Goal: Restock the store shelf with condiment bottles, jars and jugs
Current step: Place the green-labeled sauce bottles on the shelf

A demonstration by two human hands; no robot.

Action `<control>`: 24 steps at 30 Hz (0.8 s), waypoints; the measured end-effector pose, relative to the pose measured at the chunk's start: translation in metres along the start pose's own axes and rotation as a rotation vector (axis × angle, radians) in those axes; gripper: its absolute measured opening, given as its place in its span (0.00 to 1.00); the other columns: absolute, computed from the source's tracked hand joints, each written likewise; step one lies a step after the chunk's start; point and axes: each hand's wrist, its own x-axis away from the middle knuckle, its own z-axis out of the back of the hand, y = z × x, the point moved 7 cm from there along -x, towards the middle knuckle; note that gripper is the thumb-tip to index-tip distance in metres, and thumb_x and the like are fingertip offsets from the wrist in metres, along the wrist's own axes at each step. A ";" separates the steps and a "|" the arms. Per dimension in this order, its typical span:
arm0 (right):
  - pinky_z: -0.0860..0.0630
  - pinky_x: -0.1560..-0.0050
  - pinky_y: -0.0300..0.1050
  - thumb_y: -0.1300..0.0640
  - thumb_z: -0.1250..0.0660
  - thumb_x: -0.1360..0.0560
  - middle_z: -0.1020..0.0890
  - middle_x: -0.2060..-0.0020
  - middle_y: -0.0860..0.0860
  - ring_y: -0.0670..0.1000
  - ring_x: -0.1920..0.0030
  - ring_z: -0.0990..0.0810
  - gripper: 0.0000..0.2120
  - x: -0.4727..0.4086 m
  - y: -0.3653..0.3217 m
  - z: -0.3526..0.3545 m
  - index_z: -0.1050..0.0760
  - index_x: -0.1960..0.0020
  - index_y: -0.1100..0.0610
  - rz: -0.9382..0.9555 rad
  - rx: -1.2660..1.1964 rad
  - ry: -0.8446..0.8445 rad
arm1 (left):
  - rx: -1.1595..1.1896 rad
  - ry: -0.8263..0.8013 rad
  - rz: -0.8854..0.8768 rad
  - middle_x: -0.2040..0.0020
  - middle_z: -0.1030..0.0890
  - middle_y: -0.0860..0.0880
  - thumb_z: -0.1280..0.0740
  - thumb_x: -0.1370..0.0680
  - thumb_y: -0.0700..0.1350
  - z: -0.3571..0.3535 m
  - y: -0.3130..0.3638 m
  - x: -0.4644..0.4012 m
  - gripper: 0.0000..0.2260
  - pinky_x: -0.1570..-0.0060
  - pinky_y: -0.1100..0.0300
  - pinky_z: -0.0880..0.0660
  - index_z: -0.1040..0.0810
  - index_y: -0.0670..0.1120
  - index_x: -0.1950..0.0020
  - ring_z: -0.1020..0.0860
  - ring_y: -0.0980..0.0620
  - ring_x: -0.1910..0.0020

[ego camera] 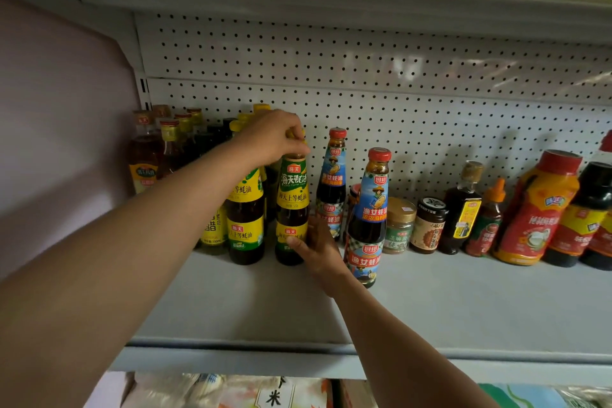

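On the shelf [430,301], a cluster of bottles [172,149] fills the left of the frame against the pegboard [364,76]. Two oyster-sauce bottles [366,215] stand centre, one behind the other; small jars [399,225] and squeeze bottles [536,209] line up rightward.

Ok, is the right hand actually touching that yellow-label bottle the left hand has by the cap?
Touching. The head view shows the right hand with its thumb and fingers against the lower side of the yellow-label bottle, while the left hand pinches its cap.
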 end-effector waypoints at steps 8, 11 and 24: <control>0.24 0.33 0.48 0.51 0.28 0.22 0.22 0.33 0.46 0.45 0.33 0.22 0.27 0.000 0.005 0.001 0.35 0.27 0.49 0.033 0.067 0.040 | -0.319 -0.390 0.037 0.33 0.27 0.47 0.26 0.26 0.52 0.010 0.020 -0.023 0.21 0.53 0.58 0.32 0.24 0.47 0.36 0.27 0.48 0.38; 0.25 0.34 0.46 0.49 0.28 0.22 0.22 0.33 0.44 0.44 0.34 0.23 0.27 0.001 0.006 0.000 0.35 0.27 0.47 0.030 0.074 0.034 | -0.348 -0.439 0.053 0.33 0.27 0.46 0.25 0.27 0.49 0.005 0.017 -0.023 0.26 0.63 0.60 0.33 0.29 0.46 0.32 0.28 0.49 0.45; 0.24 0.35 0.44 0.54 0.29 0.21 0.22 0.32 0.49 0.46 0.33 0.23 0.27 -0.009 0.006 0.000 0.36 0.26 0.54 0.063 0.053 0.005 | -0.402 -0.386 0.008 0.39 0.25 0.46 0.24 0.28 0.48 -0.007 0.011 -0.029 0.29 0.61 0.58 0.32 0.34 0.43 0.33 0.28 0.49 0.50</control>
